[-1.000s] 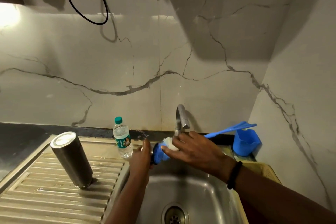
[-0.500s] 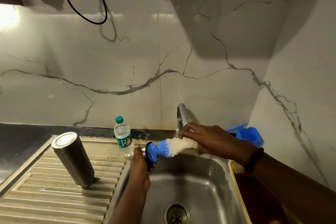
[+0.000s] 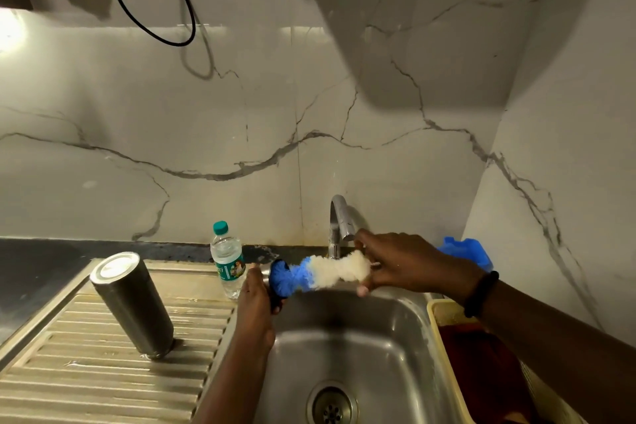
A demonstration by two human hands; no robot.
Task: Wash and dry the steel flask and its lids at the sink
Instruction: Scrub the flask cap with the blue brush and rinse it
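1. Since 1 s ago the brush [image 3: 318,274] has been drawn out to the right, so its white bristles now show between the 2 hands, where before only a short blue tuft stuck out of the lid.
2. Left hand [image 3: 256,299] grips a small dark lid [image 3: 277,296] over the near-left rim of the sink [image 3: 395,337], fingers curled round it.
3. Right hand [image 3: 402,263] holds the brush at the white end, fingers closed on it, just below the tap [image 3: 339,222].
4. Blue bristles of the brush sit at the mouth of the lid; the white part spans the gap to the right hand.
5. Steel flask [image 3: 132,303] stands upside down on the ribbed drainboard [image 3: 103,379] to the left, well apart from both hands; its body is dull brushed grey, its upturned base bright and round.
6. A small water bottle [image 3: 228,258] with a green cap stands at the far edge of the drainboard, between the flask and the left hand.
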